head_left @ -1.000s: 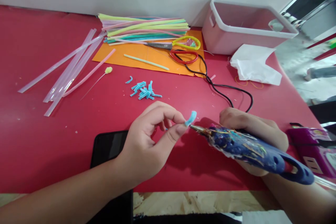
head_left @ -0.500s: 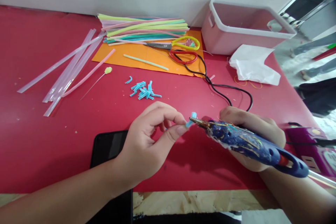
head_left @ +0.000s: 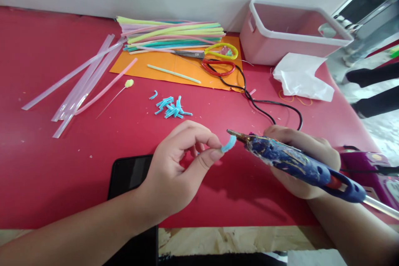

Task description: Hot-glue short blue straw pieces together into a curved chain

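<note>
Between thumb and forefinger, my left hand (head_left: 183, 162) pinches a short, curved piece of blue pipe cleaner (head_left: 230, 144). My right hand (head_left: 305, 153) is wrapped round a blue hot glue gun (head_left: 289, 161) smeared with dried glue. Its metal nozzle points left, just above the held piece. A clear glue stick (head_left: 382, 208) sticks out of the gun's rear end. Beyond my left hand lies a small pile of cut blue pipe cleaner pieces (head_left: 171, 108). A yellow pompom-like tip on a thin wire (head_left: 129, 83) lies left of the pile.
Scissors (head_left: 218, 60) and a bundle of coloured pipe cleaners (head_left: 171, 33) lie on orange paper (head_left: 177, 64). Clear glue sticks (head_left: 75, 72) are at left, a pink bin (head_left: 280, 48) and white paper (head_left: 301, 77) at right. A phone (head_left: 129, 174) lies under my left wrist; a black cord (head_left: 262, 106) loops nearby.
The glue gun's nozzle has risen slightly off the blue piece, and the free end of that piece now bends to the right. My left hand has hardly moved.
</note>
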### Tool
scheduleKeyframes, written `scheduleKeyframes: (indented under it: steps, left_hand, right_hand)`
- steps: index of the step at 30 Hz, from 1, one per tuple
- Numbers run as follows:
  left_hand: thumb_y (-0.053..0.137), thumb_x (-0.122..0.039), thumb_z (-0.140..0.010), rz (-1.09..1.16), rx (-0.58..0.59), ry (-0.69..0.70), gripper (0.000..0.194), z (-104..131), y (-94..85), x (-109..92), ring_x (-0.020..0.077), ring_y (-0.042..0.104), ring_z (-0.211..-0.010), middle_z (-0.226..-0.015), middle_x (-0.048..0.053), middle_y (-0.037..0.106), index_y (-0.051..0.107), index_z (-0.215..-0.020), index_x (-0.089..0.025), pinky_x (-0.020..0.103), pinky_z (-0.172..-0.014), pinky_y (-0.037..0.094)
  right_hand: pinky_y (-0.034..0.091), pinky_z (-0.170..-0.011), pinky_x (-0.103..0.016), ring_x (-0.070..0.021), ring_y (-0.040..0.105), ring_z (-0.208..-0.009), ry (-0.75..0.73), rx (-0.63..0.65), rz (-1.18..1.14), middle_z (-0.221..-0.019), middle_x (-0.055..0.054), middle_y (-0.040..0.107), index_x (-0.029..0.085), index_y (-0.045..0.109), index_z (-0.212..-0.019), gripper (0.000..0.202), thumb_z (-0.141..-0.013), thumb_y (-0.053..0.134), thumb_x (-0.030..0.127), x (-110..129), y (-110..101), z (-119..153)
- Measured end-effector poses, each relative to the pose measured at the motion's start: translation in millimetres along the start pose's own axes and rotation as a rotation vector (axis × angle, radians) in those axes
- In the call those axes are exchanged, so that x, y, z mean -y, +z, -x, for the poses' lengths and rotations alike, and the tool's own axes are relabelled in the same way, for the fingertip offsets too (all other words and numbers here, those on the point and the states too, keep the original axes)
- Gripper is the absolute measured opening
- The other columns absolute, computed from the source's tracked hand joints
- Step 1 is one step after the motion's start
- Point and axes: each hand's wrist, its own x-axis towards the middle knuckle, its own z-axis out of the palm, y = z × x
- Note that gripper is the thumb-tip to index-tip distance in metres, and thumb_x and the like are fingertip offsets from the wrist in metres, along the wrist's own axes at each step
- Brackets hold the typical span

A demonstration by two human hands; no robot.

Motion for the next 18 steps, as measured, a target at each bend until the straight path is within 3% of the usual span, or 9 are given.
scheduleKeyframes:
  steps: [5,10,18]
  left_hand:
    - [0.068,-0.015,-0.091,-0.004,-0.01,-0.02,0.009,0.2,0.2,-0.3,0.0126,0.057,-0.07,-0.086,0.002,0.064,0.065,-0.085,-0.021,0.025,-0.06,0.049]
    - [0.068,-0.018,-0.092,-0.008,-0.008,-0.022,0.009,0.2,0.6,-0.9,0.0128,0.055,-0.07,-0.086,0.002,0.063,0.064,-0.084,-0.02,0.026,-0.062,0.049]
    - [0.068,-0.019,-0.092,0.013,-0.002,-0.035,0.007,1.2,0.2,-1.5,0.0121,0.059,-0.07,-0.084,0.001,0.061,0.064,-0.086,-0.019,0.025,-0.063,0.05]
  right_hand:
    - [0.045,-0.044,-0.031,-0.0168,0.06,-0.052,0.022,-0.016,-0.002,-0.067,0.0,0.064,0.026,0.064,-0.093,0.017,-0.08,0.066,0.016,1.2,0.4,0.6]
    - [0.047,-0.052,-0.032,-0.0167,0.059,-0.059,-0.02,0.003,-0.108,-0.072,-0.001,0.061,0.023,0.064,-0.095,0.021,-0.078,0.064,0.011,-1.0,0.7,2.6]
    - [0.048,-0.059,-0.035,-0.0182,0.056,-0.063,-0.068,0.114,-0.176,-0.075,-0.003,0.061,0.022,0.063,-0.098,0.009,-0.089,0.062,0.022,-6.3,2.9,1.5]
